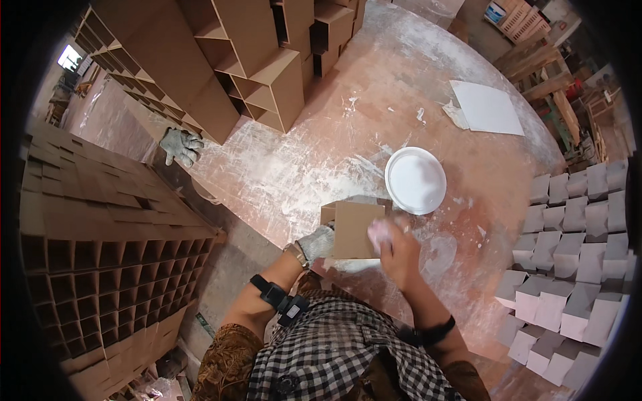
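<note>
A small brown cardboard box [356, 230], its left end open, sits at the near edge of the table right in front of me. My left hand [316, 244], in a grey-white work glove, is closed on the box's left side; part of its fingers is hidden there. At the box's right end, my bare right hand [401, 252] is closed on a pale pinkish wad [379, 234], smeared by motion; whether it is cloth or sponge I cannot tell. Just beyond the box stands a round white tub [416, 180].
Brown open-celled boxes [261, 87] rise at the back left, and another stack [114, 260] stands left of the table. A spare grey glove [180, 146] rests at the left edge. White sheets [488, 108] lie far right. Pale blocks [568, 247] are stacked at right.
</note>
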Demonstrator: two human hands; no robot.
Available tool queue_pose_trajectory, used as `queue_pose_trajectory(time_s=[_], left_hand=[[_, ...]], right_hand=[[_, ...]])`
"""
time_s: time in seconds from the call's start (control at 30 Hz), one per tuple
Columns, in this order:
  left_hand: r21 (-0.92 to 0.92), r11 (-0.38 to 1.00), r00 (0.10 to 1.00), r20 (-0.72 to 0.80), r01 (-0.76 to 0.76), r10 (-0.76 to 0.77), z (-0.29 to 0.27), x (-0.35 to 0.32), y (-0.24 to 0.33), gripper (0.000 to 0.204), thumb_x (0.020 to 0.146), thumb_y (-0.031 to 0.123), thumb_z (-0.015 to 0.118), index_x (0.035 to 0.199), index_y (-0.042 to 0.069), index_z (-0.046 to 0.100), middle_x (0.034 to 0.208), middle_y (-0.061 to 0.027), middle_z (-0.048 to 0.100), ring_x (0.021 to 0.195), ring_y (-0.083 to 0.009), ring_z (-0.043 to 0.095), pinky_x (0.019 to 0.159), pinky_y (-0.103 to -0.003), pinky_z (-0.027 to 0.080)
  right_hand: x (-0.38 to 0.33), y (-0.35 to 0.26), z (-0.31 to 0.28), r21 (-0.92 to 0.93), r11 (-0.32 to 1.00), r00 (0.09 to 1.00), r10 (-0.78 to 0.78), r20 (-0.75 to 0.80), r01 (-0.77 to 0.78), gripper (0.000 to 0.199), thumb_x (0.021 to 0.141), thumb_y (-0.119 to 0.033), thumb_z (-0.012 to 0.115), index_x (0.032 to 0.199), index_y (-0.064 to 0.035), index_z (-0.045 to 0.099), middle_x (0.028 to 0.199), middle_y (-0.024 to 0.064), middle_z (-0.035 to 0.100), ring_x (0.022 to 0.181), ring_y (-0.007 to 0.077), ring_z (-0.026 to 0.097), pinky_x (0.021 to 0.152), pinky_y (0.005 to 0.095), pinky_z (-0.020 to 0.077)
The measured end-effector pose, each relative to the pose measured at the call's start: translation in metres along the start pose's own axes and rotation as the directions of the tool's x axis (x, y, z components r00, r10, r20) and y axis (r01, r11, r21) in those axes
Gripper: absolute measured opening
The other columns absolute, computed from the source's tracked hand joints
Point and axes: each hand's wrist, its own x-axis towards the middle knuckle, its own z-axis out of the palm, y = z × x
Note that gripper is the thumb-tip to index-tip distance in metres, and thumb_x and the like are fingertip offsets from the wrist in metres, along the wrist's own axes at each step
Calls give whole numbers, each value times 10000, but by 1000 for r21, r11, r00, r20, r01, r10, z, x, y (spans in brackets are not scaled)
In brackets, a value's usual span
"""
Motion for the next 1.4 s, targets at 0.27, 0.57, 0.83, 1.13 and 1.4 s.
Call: queue_pose_trajectory(time_s=[0.27,0.57,0.83,1.13,1.4], left_hand=[[-34,999,999,-42,-35,33,0,14,12,444,824,273,586,1206,52,538,1203,-160,557,1115,-309,523,948,-380,417],[-177,983,976,-216,-49,10,4,18,23,509,844,312,575,1268,42,493,1284,-202,490,1226,-334,430,1044,-386,321],[-243,970,993,-120,-10,-20,-1,21,21,422,835,246,575,1207,49,541,1207,-173,547,1143,-332,489,988,-388,373],[-107,993,992,-106,55,-67,0,25,28,539,892,316,495,1335,26,395,1378,-188,388,1285,-324,352,1098,-377,242],[-201,979,968,-250,-32,-20,13,39,30,566,846,318,548,1313,23,424,1346,-215,410,1267,-340,369,1077,-394,273]], right_hand=[[-36,7,-6,55,998,999,-15,43,13,332,748,-101,536,1071,-87,610,1017,198,590,840,371,596,721,427,496],[30,27,6,-25,995,995,101,15,-100,329,719,-52,539,1037,-66,623,992,187,609,828,379,612,735,415,498],[-12,-4,-5,53,998,996,-30,90,26,351,722,-45,528,1056,-104,617,1025,194,592,810,391,614,736,440,504],[-27,4,-7,100,974,978,-199,-62,204,354,699,-53,537,1039,-116,613,940,153,603,717,360,605,667,427,501],[44,41,-6,-17,998,995,55,-82,-56,317,715,-42,552,1027,-86,594,1022,177,583,767,404,587,665,476,481]])
